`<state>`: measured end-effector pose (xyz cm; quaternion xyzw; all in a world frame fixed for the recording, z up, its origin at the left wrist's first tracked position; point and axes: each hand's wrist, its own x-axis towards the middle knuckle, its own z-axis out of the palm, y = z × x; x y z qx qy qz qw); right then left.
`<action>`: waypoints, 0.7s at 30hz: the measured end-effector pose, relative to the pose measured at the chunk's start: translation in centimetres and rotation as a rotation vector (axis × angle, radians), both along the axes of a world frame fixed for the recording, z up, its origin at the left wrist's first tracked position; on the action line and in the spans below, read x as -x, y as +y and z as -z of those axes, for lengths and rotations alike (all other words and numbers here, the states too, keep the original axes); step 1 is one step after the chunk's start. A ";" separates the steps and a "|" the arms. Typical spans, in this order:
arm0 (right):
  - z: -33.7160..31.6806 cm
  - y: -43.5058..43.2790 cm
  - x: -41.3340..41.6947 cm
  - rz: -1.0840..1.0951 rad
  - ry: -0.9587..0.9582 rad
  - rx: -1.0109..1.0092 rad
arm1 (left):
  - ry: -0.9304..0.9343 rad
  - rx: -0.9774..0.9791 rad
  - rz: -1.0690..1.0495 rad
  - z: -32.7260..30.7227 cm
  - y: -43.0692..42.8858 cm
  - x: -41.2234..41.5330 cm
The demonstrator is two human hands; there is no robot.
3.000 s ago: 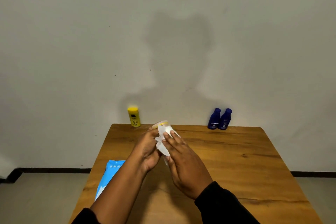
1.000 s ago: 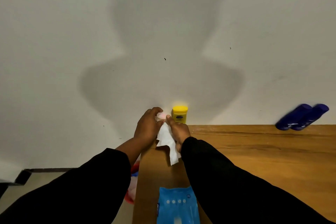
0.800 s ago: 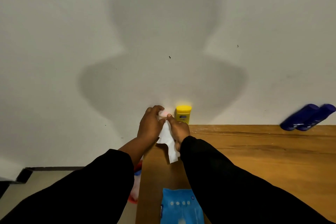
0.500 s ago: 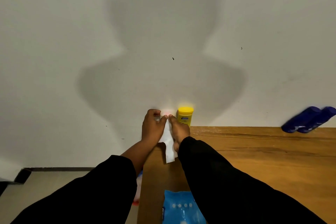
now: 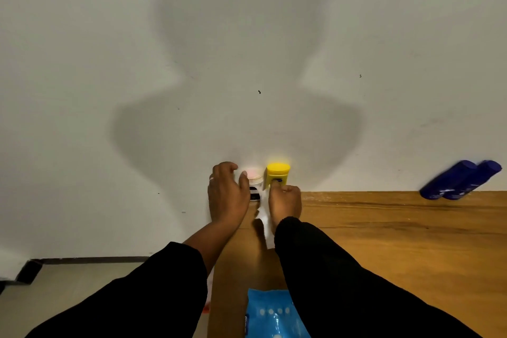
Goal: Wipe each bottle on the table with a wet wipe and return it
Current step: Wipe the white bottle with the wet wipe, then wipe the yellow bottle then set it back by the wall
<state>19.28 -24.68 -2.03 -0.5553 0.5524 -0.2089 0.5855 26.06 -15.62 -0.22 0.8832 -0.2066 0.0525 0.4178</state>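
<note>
The left hand (image 5: 227,196) has let go of the pink-lidded jar (image 5: 255,185), fingers loose beside it; the jar stands at the far left corner of the surface (image 5: 384,241), beside the yellow bottle (image 5: 277,176); the right hand (image 5: 285,204) grips the wet wipe (image 5: 265,223); 2 blue bottles (image 5: 461,180) sit along the far edge.

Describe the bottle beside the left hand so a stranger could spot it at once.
At the far left corner of the wooden table, against the wall, two containers stand side by side. It is the left one, the small jar between the left hand and the yellow bottle. Unlike its yellow neighbour, it is white, with a pale pink lid and dark label.
</note>
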 end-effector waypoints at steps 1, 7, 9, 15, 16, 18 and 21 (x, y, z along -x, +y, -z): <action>-0.1 -0.3 0.6 0.027 0.037 0.080 | -0.127 -0.064 0.046 -0.1 -0.2 0.2; -0.5 -2.6 2.2 -0.149 0.067 0.367 | -0.450 -0.411 0.260 -0.6 -2.9 1.6; -0.6 -3.1 2.4 -0.231 0.069 0.392 | -0.449 -0.486 0.285 -0.5 -3.2 1.9; -0.3 -3.7 2.9 -0.338 0.033 0.405 | -0.496 -0.492 0.327 -1.2 -3.5 2.6; -0.2 -3.8 3.0 -0.350 0.029 0.410 | -0.504 -0.484 0.343 -1.3 -3.6 2.9; 0.0 -4.1 3.6 -0.379 0.015 0.410 | -0.498 -0.435 0.355 -1.6 -3.5 3.7; 0.1 -4.5 5.4 -0.413 -0.011 0.406 | -0.368 -0.353 0.451 -1.8 -3.9 4.7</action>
